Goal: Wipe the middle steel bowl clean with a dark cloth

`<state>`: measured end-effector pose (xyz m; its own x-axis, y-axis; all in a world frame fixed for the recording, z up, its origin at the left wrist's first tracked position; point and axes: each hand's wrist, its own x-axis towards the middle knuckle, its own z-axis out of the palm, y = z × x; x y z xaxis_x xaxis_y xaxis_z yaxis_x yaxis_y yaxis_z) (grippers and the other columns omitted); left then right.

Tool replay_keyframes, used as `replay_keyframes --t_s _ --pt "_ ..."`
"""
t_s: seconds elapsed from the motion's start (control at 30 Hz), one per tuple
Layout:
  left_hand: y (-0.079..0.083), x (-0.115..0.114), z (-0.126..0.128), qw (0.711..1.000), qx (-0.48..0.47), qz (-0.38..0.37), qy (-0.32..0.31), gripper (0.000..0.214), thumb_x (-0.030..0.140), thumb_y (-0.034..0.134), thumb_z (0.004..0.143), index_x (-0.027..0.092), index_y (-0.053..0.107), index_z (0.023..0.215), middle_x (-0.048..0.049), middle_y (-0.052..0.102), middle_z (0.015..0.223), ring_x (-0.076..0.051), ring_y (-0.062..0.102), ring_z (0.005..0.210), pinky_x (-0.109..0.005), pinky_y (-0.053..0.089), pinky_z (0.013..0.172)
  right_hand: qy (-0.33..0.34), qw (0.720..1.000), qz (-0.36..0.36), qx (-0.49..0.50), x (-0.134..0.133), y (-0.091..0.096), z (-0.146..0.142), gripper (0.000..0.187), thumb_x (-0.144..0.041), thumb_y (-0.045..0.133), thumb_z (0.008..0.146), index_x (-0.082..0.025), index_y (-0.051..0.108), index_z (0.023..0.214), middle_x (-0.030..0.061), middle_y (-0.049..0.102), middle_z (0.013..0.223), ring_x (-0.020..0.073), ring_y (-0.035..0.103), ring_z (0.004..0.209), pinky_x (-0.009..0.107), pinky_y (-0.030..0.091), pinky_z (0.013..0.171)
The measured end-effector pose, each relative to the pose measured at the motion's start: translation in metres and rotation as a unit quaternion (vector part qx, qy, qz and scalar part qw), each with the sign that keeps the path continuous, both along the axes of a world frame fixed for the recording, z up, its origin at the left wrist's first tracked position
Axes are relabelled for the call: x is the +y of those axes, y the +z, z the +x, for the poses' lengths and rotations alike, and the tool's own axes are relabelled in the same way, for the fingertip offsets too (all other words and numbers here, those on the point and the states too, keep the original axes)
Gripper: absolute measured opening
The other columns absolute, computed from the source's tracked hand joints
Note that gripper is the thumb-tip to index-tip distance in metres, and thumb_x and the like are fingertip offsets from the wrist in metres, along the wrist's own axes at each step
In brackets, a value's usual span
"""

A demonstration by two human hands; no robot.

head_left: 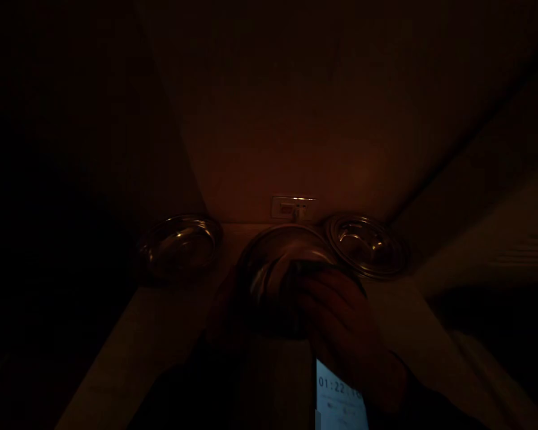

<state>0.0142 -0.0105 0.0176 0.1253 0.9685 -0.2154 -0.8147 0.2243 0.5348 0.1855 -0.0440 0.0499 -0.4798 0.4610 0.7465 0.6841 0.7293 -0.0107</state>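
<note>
The picture is very dark. A shiny round metal dish (269, 263), probably a bowl or plate, is held tilted in the middle, above the table. My left hand (224, 304) grips its left edge; the fingers are mostly lost in shadow. Across the dish's right side lies my right hand (341, 304), fingers together, pressing what looks like a dark cloth (298, 272) against the metal. Below my right wrist, a lit phone (341, 397) shows a running timer; my forearm covers part of its screen.
One shiny metal dish (183, 245) stands at the table's back left, and another metal dish (363, 248) is at the back right. A wall socket (293, 207) with a plug sits behind the table (116, 346). Darkness hides both sides.
</note>
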Motion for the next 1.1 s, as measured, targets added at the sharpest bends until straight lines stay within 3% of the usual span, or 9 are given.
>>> replay_keyframes --t_s 0.1,0.27,0.37,0.5,0.7,0.77,0.87,0.97,1.1 --pt "-0.002 0.0 0.0 1.0 -0.003 -0.004 -0.005 0.036 0.037 0.054 0.09 0.017 0.058 0.119 -0.0101 0.058 0.124 -0.022 0.059 0.106 -0.044 0.05 0.09 0.025 1.0 -0.008 -0.01 0.002 0.0 0.001 0.019 -0.012 0.052 0.089 -0.014 0.065 0.103 0.0075 0.073 0.103 0.0206 0.061 0.102 0.038 0.05 0.093" --pt "-0.018 0.005 -0.001 1.0 -0.005 -0.013 -0.01 0.036 0.04 0.054 0.09 0.016 0.059 0.117 -0.0097 0.06 0.122 -0.022 0.06 0.107 -0.045 0.049 0.092 -0.053 0.999 -0.001 0.011 0.005 -0.004 0.003 0.026 -0.009 0.053 0.086 -0.014 0.06 0.11 0.012 0.068 0.102 0.0237 0.057 0.099 0.041 0.053 0.083" --pt "-0.029 0.005 -0.002 0.999 -0.002 -0.023 -0.024 0.036 0.041 0.05 0.092 0.015 0.062 0.114 -0.0103 0.065 0.117 -0.022 0.062 0.107 -0.046 0.047 0.097 -0.04 0.998 -0.041 0.0 0.003 -0.007 -0.001 0.04 -0.016 0.054 0.082 -0.009 0.053 0.12 0.016 0.061 0.108 0.0285 0.051 0.106 0.049 0.05 0.088" --pt "-0.031 0.003 -0.007 1.0 0.007 -0.019 -0.022 0.042 0.044 0.048 0.092 0.015 0.06 0.121 -0.0121 0.066 0.12 -0.024 0.06 0.114 -0.049 0.043 0.103 -0.005 0.995 -0.102 -0.009 0.001 -0.006 0.0 0.063 -0.019 0.048 0.077 -0.002 0.037 0.136 0.0227 0.047 0.127 0.0319 0.042 0.12 0.052 0.048 0.094" --pt "-0.024 0.005 -0.006 1.0 0.025 -0.008 0.001 0.039 0.042 0.047 0.092 0.019 0.065 0.119 -0.0081 0.068 0.119 -0.025 0.054 0.125 -0.043 0.038 0.111 -0.08 0.987 -0.128 -0.046 0.007 -0.006 0.015 0.054 -0.023 0.049 0.087 -0.012 0.039 0.139 0.0233 0.015 0.154 0.0411 0.014 0.142 0.067 0.033 0.104" --pt "-0.025 0.006 -0.006 0.999 0.03 -0.013 -0.005 0.037 0.04 0.048 0.092 0.017 0.07 0.111 -0.0084 0.071 0.113 -0.027 0.054 0.124 -0.042 0.039 0.11 -0.085 0.983 -0.161 -0.03 0.011 -0.01 0.021 0.05 -0.025 0.049 0.091 -0.016 0.039 0.14 0.0204 0.016 0.156 0.0358 0.02 0.143 0.057 0.039 0.105" --pt "-0.028 0.008 -0.007 0.999 0.042 -0.022 0.003 0.027 0.032 0.05 0.091 0.021 0.073 0.099 -0.0054 0.074 0.103 -0.025 0.055 0.124 -0.04 0.04 0.11 -0.091 0.977 -0.191 0.019 0.016 -0.013 0.033 0.046 -0.024 0.047 0.094 -0.019 0.041 0.139 0.016 0.045 0.143 0.0262 0.047 0.13 0.043 0.048 0.1" --pt "-0.029 0.008 -0.009 0.997 0.059 -0.032 0.027 0.025 0.027 0.05 0.091 0.025 0.074 0.091 -0.0011 0.075 0.098 -0.021 0.057 0.122 -0.034 0.041 0.109 -0.12 0.97 -0.149 0.149 0.014 -0.006 0.046 0.035 -0.024 0.051 0.092 -0.024 0.052 0.127 0.0094 0.064 0.12 0.0239 0.063 0.107 0.039 0.055 0.086" --pt "-0.028 0.007 -0.007 0.998 0.059 -0.007 0.03 0.023 0.028 0.051 0.09 0.023 0.074 0.092 -0.0022 0.075 0.1 -0.024 0.059 0.119 -0.036 0.043 0.108 -0.238 0.876 -0.064 0.414 -0.001 0.006 0.047 0.029 -0.03 0.053 0.091 -0.026 0.055 0.12 0.0074 0.065 0.103 0.0236 0.065 0.085 0.036 0.054 0.065"
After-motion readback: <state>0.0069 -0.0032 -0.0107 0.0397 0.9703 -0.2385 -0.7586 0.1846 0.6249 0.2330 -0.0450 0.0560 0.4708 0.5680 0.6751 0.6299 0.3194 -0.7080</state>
